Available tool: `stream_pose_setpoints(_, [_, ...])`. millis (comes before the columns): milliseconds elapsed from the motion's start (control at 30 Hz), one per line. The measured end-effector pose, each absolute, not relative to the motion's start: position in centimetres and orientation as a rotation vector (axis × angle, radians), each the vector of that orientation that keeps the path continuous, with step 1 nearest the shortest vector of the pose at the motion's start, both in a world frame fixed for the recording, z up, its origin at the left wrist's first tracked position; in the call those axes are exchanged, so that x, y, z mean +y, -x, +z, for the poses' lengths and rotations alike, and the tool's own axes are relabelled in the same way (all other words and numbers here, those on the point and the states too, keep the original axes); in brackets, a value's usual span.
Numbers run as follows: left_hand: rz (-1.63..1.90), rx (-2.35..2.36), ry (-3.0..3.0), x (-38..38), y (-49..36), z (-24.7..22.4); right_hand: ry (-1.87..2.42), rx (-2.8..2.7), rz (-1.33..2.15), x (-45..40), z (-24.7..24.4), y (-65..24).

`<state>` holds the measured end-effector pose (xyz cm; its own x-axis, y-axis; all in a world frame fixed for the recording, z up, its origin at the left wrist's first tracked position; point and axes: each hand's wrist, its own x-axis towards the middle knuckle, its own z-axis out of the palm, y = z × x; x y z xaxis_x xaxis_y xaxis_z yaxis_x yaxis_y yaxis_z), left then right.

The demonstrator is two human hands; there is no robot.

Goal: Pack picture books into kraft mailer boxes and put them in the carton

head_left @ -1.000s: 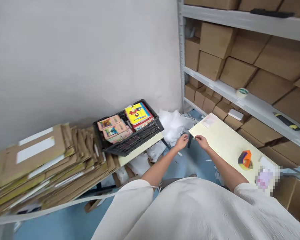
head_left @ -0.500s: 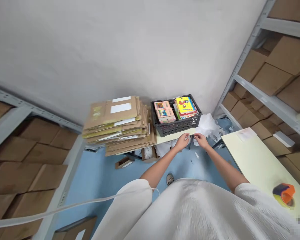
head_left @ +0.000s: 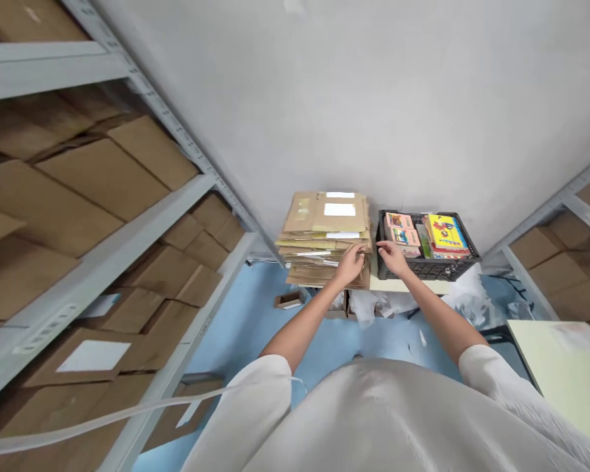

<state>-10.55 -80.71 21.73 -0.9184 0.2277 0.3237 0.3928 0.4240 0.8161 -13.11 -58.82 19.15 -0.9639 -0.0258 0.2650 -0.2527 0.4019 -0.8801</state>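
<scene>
My left hand [head_left: 351, 265] is in front of the right side of a stack of flattened cardboard boxes [head_left: 295, 226], its fingers loosely bent and apart with nothing seen in them. I cannot tell whether it touches the cardboard. Close by on the right, my right hand [head_left: 393, 258] has its fingers loosely extended before the left front corner of a black plastic crate [head_left: 437, 269]. Inside the crate are pink picture boxes [head_left: 402, 236] on the left and colourful books with a yellow one [head_left: 445, 229] on top at the right.
Stack and crate rest on a pale table [head_left: 388, 284] against the wall. Metal shelving [head_left: 187, 196] with cardboard boxes rises on the left, more shelving [head_left: 583, 210] on the right. Another pale table [head_left: 560, 373] stands at lower right. White plastic wrapping [head_left: 467, 295] lies on the floor.
My view has turned left, so the stack and crate appear farther right. My hands have shifted left from the crate's front edge to between the cardboard stack and the crate.
</scene>
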Motion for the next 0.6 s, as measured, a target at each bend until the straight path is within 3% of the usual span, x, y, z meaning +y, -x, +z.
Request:
stream_pose_setpoints(267, [-1.046, -2.512, 0.191, -93.1, 16.1, 25.8, -0.346, -2.629, 1.09, -66.1, 22.3, 20.6])
stream_pose_setpoints(600, [-0.74, -2.727, -0.289, -96.9, 20.1, 25.4, -0.195, -2.753, 1.064, -68.1, 21.7, 23.5])
